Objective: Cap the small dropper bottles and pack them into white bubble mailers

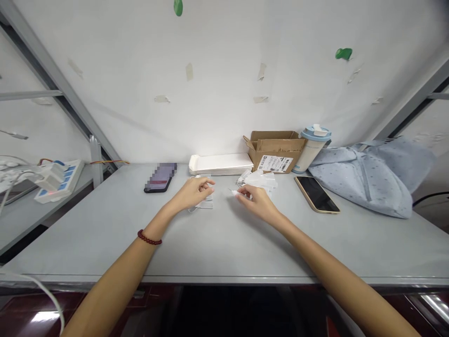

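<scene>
My left hand [195, 193] hovers over or rests on a few thin white tags [206, 204] with a fine loop of string. Its fingers are loosely curled, the thumb and index tips apart, with nothing visible between them. To the right, my right hand [258, 202] pinches a small white piece with a thin pointed end [234, 192] between thumb and fingers; its kind is too small to make out. Just behind that hand lies a loose pile of white tags [263, 179], partly hidden by the fingers.
Behind the hands lies a stack of long white card pieces [222, 163], beside an open cardboard box [277, 152] and a blue-lidded cup [311, 150]. A phone [317, 194] and a pale blue cloth bag [365, 180] are at right. Another phone [160, 178] is at left.
</scene>
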{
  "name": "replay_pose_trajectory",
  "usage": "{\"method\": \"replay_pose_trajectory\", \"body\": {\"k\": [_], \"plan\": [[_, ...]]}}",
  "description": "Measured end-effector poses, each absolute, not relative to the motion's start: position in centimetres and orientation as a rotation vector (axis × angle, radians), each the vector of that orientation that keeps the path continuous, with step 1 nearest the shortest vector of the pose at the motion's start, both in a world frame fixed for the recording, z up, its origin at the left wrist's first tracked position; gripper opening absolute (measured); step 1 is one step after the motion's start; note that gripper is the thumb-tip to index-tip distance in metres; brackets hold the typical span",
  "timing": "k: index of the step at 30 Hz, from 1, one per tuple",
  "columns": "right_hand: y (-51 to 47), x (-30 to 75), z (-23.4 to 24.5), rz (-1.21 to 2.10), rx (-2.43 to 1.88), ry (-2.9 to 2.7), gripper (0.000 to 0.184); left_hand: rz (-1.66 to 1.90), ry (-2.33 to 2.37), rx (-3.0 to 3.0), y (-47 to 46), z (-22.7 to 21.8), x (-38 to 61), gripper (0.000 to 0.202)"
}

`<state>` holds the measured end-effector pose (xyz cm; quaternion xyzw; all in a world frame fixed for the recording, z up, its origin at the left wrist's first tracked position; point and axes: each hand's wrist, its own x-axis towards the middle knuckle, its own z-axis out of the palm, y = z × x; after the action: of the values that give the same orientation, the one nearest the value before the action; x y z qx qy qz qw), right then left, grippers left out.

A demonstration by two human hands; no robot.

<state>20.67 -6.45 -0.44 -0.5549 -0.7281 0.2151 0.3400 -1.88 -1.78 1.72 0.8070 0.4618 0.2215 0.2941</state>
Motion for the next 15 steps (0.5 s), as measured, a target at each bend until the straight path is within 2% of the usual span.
{"method": "replay_pose_trajectory", "body": {"k": [2,5,11,15], "plan": [[-6.6,20.5,0.0,0.706,-1.354,-1.807,0.020,0.565,1.145,2.078,-2.2,1.8,-1.5,0.047],[-6.9,20.5,0.6,0.877,-1.313,-1.702,0.023,0.525,1.072,2.034,-2.5,1.8,-1.1,0.049],[-7.1,20.5,0.9,1.036,-1.283,-1.628,0.029,0.515,1.002,1.940,-2.9,2.0,-0.5,0.028],[-7.0,20.4,0.6,1.029,-1.263,-1.628,0.031,0.476,0.954,1.917,-3.1,2.2,-0.3,0.023]]}}
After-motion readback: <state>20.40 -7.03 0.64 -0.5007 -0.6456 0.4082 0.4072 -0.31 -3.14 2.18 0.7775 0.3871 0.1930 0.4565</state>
